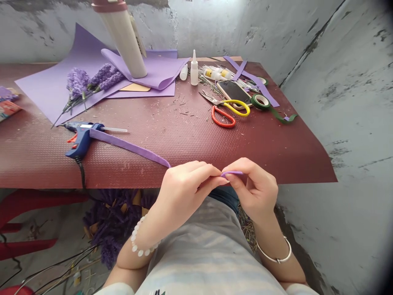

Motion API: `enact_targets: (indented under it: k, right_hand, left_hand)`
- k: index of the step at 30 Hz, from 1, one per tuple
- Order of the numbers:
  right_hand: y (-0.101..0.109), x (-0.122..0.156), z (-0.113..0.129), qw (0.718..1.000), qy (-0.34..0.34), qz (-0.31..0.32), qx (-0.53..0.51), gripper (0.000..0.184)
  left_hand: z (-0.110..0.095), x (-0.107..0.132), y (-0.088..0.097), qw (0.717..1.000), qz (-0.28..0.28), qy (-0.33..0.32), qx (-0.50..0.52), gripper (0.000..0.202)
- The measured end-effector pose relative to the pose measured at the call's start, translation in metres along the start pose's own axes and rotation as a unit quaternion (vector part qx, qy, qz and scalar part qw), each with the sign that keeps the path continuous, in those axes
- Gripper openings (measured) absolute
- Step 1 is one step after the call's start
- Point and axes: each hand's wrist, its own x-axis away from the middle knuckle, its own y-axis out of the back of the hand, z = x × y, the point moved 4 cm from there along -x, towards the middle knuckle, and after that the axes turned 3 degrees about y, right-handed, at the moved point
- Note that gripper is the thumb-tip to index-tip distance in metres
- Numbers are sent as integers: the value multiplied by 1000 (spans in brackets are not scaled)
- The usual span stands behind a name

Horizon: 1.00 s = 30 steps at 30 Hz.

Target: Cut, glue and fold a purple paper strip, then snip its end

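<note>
A long narrow strip of purple foam or felt [132,148] runs from the blue hot glue gun [82,139] across the table to my hands. My left hand [190,188] is closed in a pinch on the strip, thumb against forefinger. Close beside it, my right hand [256,188] pinches the short end of the same strip, which shows between its thumb and forefinger. Both hands are just over the table's front edge, fingertips nearly touching. The part of the strip behind my left hand is hidden.
On the dark red table [147,127] lie scissors [225,110], a phone [235,91], green tape [260,101] and purple strips [264,87]. A glue bottle [194,71], a tumbler [124,45], purple sheets [82,53] and lavender flowers [92,80] stand or lie farther back.
</note>
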Motion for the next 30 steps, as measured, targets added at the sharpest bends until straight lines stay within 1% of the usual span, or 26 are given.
enact_targets:
  k: [2,4,7,10,13,15,17,19,21,23,24,27,28,30]
  right_hand:
    - [1,1,0,1000,-1,-7,3,13]
    - [3,2,1,1000,-12,-25,12,12]
    - [6,4,1,995,-30,-84,37,11]
    - [14,1,-1,981,-42,-185,46,9]
    - [32,-3,-7,945,-45,-322,28,9]
    - [46,-5,-14,924,-65,-377,-2,10]
    - [55,-6,-20,920,-87,-382,-28,10]
    - [59,-6,-24,922,-100,-374,-36,11]
    - [58,-5,-25,922,-106,-369,-40,12]
    - [55,-3,-25,925,-108,-362,-49,12]
    - [53,-3,-25,927,-109,-356,-54,11]
    - [49,-3,-23,933,-115,-335,-55,13]
    - [48,-3,-23,935,-116,-330,-54,13]
    - [47,-3,-22,937,-116,-324,-56,12]
  left_hand:
    - [-1,1,0,999,-16,-24,-21,16]
    - [0,3,-1,999,-14,-24,-29,13]
    - [2,5,-3,999,-5,-11,-38,11]
    - [5,7,-4,999,8,2,-49,10]
    - [6,9,-3,998,23,9,-57,9]
    - [7,9,0,998,3,19,-56,12]
    - [8,9,5,997,-44,32,-52,14]
    - [9,8,10,993,-94,37,-55,21]
    - [9,7,13,989,-125,31,-67,32]
    - [9,6,14,986,-145,19,-77,37]
    - [8,6,14,985,-156,14,-78,35]
    - [4,6,15,980,-189,4,-65,14]
    - [2,6,15,979,-197,-1,-59,13]
    - [-3,7,16,978,-202,-21,-40,25]
